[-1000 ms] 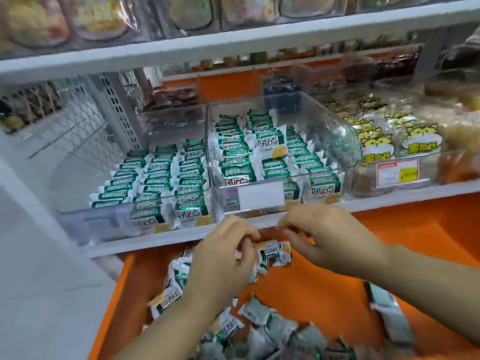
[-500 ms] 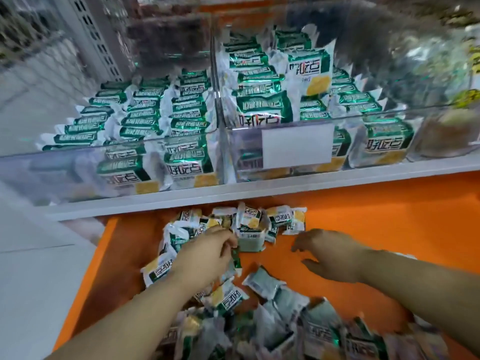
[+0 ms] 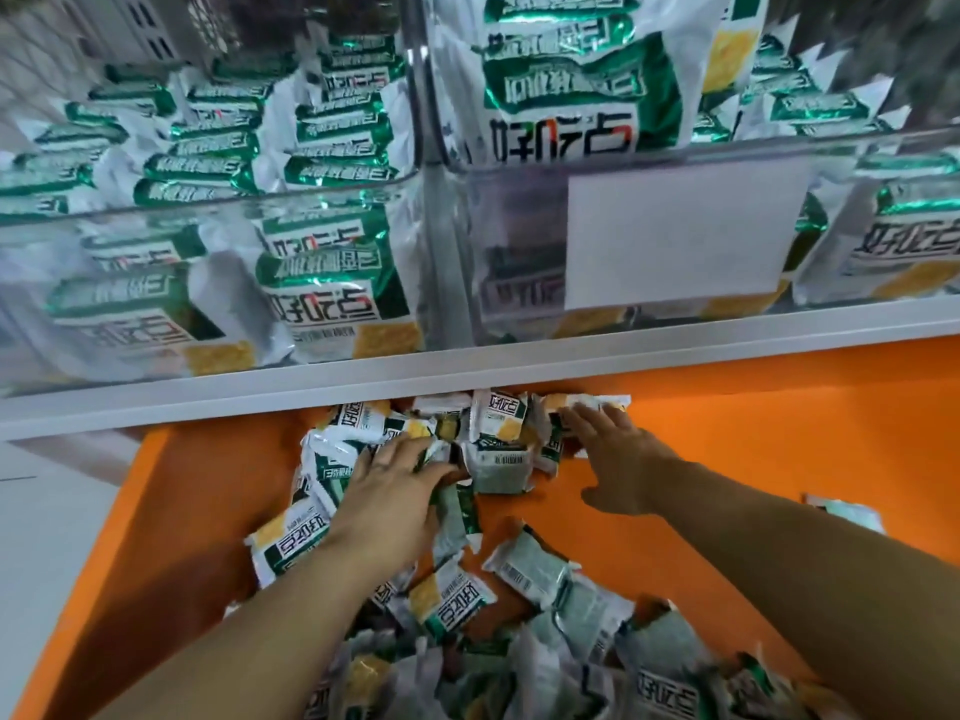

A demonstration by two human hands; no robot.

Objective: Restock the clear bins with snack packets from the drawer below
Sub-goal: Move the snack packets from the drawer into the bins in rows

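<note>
- Pushed farther back than half a second ago: left fingers now over the rear packets, right fingers stretched up to the back row just under the shelf
- Left fingers: spread, nearly straight, lying flat on the packets with nothing plainly pinched; probably raking several together for one scoop
- Right fingers: straight and wide, tips touching the farthest packet, thumb held out sideways above the orange floor; holding nothing
- Left hand and right hand: apart, flanking the rear cluster, likely so as to gather it from both sides
- Packets: loose heap, some brand side up, some barcode up, thick near the camera and thinner at the back; lone packet off to the right
- Drawer: pulled out beneath the shelf, so stock sits right below where it goes
- Bins: two side by side on the shelf, both already lined with rows of the same green-and-white packets; blank white label on the right one's front
- Judged to be early in a gather: no packet lifted yet, none on its way up
</note>
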